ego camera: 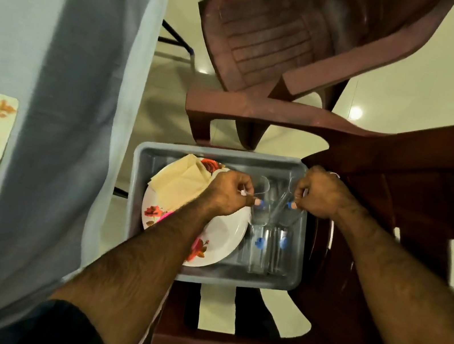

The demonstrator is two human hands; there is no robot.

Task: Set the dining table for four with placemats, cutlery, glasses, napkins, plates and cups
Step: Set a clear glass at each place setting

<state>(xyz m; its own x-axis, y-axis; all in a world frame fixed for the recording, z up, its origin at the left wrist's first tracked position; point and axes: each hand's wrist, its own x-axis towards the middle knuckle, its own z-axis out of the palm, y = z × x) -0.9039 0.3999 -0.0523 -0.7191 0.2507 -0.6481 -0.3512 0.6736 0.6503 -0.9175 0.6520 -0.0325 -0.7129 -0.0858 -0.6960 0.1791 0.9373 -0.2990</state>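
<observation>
Centre of frame: a grey tray [144,158] rests on a brown chair [390,229]. Left hand [228,193] and right hand [318,196] each hold a closed grip on a clear glass [262,204] — two more glasses [267,247] lie beside the floral plate [220,239].

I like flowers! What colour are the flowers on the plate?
Red-orange flowers on the white plate, seen in the head view.
</observation>
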